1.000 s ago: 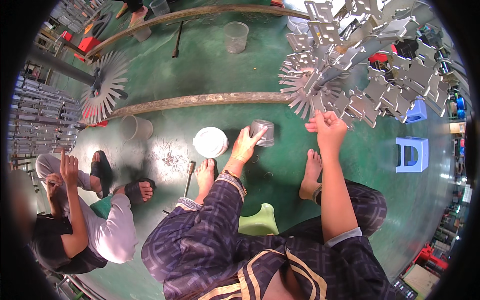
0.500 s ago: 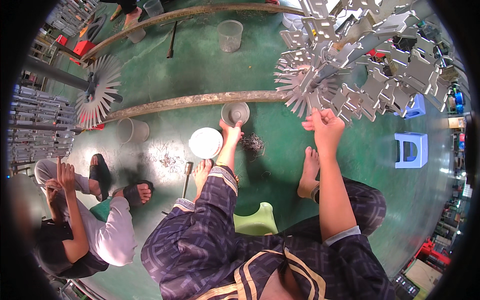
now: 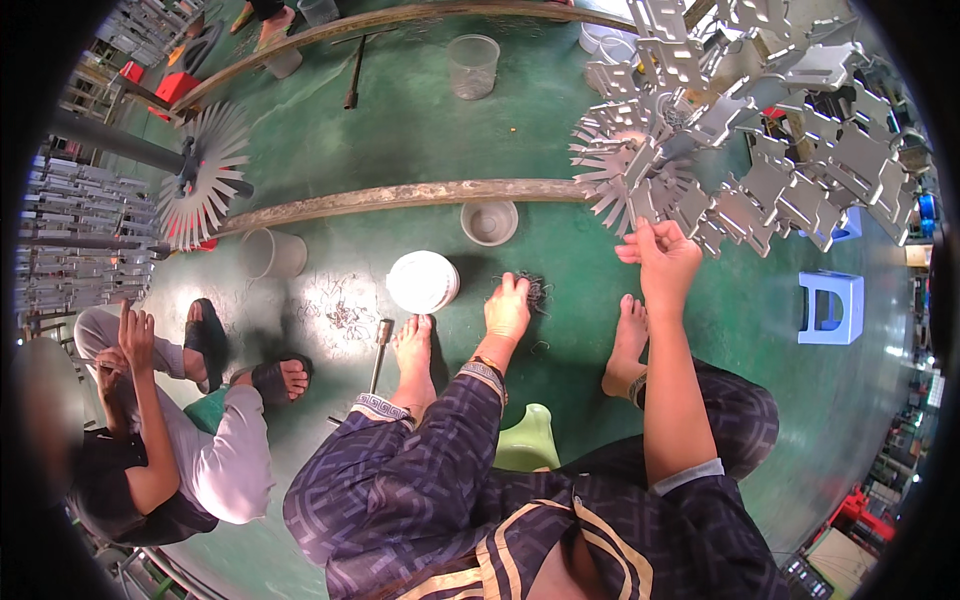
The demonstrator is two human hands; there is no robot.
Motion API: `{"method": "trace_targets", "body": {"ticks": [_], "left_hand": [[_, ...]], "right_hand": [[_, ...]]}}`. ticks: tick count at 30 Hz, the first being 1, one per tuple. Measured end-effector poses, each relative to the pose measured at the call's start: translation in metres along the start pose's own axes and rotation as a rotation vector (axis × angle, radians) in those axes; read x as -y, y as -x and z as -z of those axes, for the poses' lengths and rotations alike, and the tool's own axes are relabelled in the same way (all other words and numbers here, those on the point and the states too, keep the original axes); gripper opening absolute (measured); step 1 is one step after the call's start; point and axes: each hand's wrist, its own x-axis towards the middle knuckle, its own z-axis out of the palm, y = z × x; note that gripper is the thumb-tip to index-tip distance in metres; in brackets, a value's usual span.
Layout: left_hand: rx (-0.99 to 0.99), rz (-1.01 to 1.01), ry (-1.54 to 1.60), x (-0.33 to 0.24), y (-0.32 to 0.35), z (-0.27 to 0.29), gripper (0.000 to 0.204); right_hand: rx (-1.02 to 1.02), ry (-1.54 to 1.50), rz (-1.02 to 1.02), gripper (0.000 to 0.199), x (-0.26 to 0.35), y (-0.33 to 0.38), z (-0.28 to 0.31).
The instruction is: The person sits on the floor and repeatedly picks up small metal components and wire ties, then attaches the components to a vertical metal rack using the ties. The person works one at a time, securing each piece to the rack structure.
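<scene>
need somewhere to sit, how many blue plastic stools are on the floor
1 for certain: the blue stool on the green floor, right of the right hand. A second blue shape shows behind the metal parts rack; it may be another.
</scene>
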Motion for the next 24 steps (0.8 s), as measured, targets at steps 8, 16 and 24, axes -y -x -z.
{"method": "trace_targets", "body": {"ticks": [8, 16, 24], "left_hand": [[-0.134, -0.236, 0.051, -0.027, 0.01, 0.0, 0.033], [-0.132, -0.188, 0.104, 0.013, 0.041, -0.017, 0.012], [-0.21, 0.158, 0.279, 0.044, 0.019, -0.004, 0.016]], "right_hand": [[-0.002, -0.003, 0.011, 0.016, 0.003, 0.0, -0.003], [-0.022, 0.029, 0.002, 0.017, 0.005, 0.001, 0.0], [-0.009, 0.047, 0.005, 0.018, 0.005, 0.002, 0.0]]}}
